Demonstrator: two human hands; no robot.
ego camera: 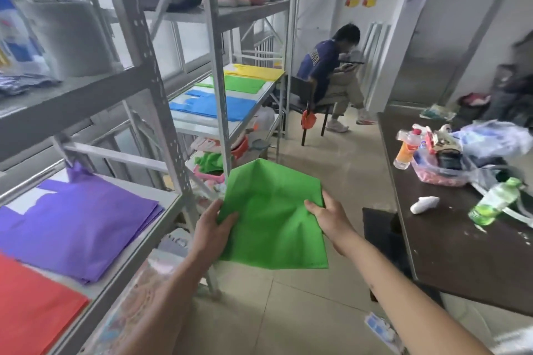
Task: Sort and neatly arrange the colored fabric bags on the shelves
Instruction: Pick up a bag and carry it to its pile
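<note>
I hold one green bag (274, 210) flat between both hands, above the floor and just clear of the rack's (170, 112) front post. My left hand (212, 229) pinches its left edge, thumb on top, fingers underneath. My right hand (328, 217) grips the right edge the same way.

Nearest on the rack's middle shelf: a red stack (31, 308), then a purple stack (78, 225). Further along that level lie a blue stack (213, 105), a green stack (240, 84) and a yellow stack (255, 71).

Step in hand, as I judge it: carrying a sorted bag to its colour. The next move calls for walking it past the blue stack, squaring its edges to the green stack and laying it flat on top. A seated person (331, 75) is just beyond the far end.
</note>
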